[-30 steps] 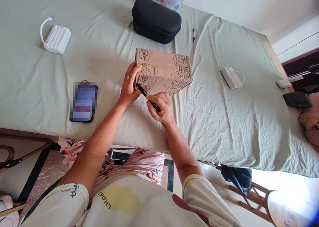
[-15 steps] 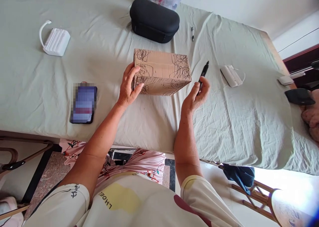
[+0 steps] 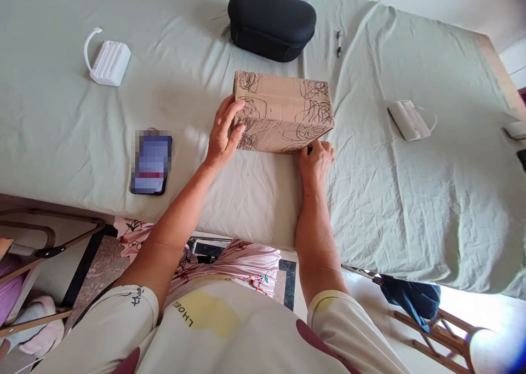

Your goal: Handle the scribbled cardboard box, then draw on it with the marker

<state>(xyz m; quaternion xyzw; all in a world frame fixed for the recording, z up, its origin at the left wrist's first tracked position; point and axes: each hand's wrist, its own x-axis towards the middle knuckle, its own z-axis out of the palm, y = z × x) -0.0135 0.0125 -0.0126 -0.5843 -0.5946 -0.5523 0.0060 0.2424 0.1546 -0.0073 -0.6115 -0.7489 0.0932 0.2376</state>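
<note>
A cardboard box [image 3: 283, 99] with black scribbles at its corners rests on the cloth-covered table. My left hand [image 3: 226, 126] grips its left end, fingers on the far side and thumb on the near face. At the box's lower right corner, my right hand [image 3: 317, 159] is closed around a black pen [image 3: 309, 150]. Only a small dark piece of the pen shows; my fingers and the box hide the remainder, so I cannot tell whether its tip touches the cardboard.
Behind the box sits a black zip case [image 3: 271, 23]. A phone [image 3: 151, 163] and a white corded block [image 3: 110, 63] lie to the left. Rightward are another white block [image 3: 409, 120] and a small pen [image 3: 338, 44]. The table's near edge runs before my body.
My right hand has moved from beside the box, pen pointing up, to its lower right corner, with the fingers curled in. My left hand keeps its hold. The view has shifted slightly.
</note>
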